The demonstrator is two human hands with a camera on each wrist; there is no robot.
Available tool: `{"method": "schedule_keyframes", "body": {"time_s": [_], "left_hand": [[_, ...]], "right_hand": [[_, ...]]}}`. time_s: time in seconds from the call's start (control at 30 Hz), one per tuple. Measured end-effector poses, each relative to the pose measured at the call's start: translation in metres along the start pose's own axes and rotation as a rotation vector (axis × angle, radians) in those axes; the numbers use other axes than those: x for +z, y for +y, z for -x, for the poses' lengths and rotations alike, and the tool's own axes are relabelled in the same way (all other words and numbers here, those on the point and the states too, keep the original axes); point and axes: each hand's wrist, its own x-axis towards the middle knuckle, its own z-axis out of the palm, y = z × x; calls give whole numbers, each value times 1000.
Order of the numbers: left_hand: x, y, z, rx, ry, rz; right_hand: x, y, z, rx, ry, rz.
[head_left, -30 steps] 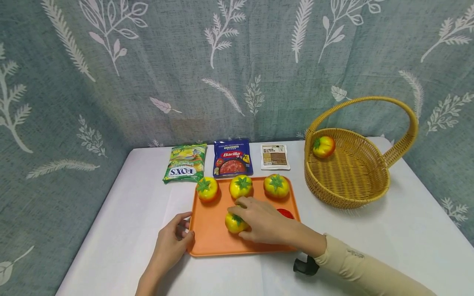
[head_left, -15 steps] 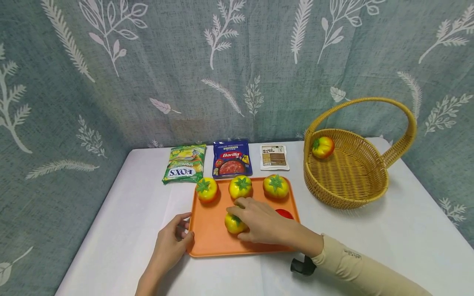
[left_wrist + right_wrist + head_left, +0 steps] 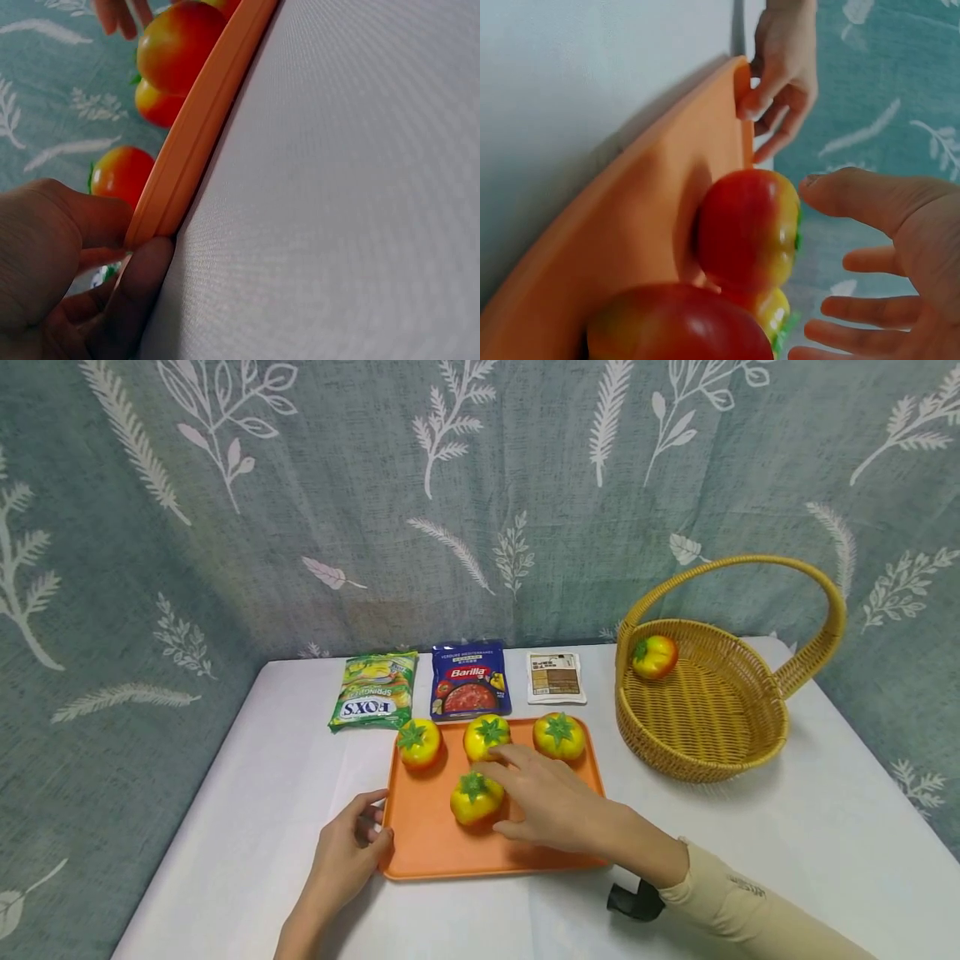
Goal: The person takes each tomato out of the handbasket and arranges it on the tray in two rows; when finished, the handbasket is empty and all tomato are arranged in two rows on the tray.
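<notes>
An orange tray point(image 3: 429, 847) lies on the white table. Three yellow-red tomatoes stand in its back row point(image 3: 419, 742) point(image 3: 487, 737) point(image 3: 559, 736), and a fourth tomato point(image 3: 475, 797) stands upright nearer the front. My right hand point(image 3: 519, 793) hovers just right of that front tomato with its fingers spread and nothing in it; the right wrist view shows the open fingers point(image 3: 870, 202) beside the tomato point(image 3: 746, 225). My left hand point(image 3: 352, 847) grips the tray's left rim, thumb on top; the left wrist view shows the fingers point(image 3: 127, 292) pinching the rim point(image 3: 202, 127).
A wicker basket point(image 3: 705, 756) with a tall handle stands at the right, with one tomato point(image 3: 655, 656) inside. Behind the tray lie a green Fox's bag point(image 3: 373, 690), a blue Barilla pouch point(image 3: 471, 680) and a small white pack point(image 3: 556, 677). A leaf-patterned curtain hangs behind the table.
My right hand has let go of the front tomato and opened, drawing slightly back and to the right. The tomato now stands with its green top up. The left hand has not moved.
</notes>
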Motion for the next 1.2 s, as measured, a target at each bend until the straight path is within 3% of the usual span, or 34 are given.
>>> {"method": "schedule_keyframes", "body": {"time_s": [0.17,0.5,0.7,1.2], "left_hand": [[0,-1,0,-7,3,-6],[1,-2,-1,12,5,-4],[0,-2,-1,17,7,3],[-1,1,1,-12,-15,23]], "right_hand": [[-10,5,12,-21,67,-11],[-40,20,38,20,187,91],[-57,38,53,51,258,89],[-85,70,71,119,300,98]]}}
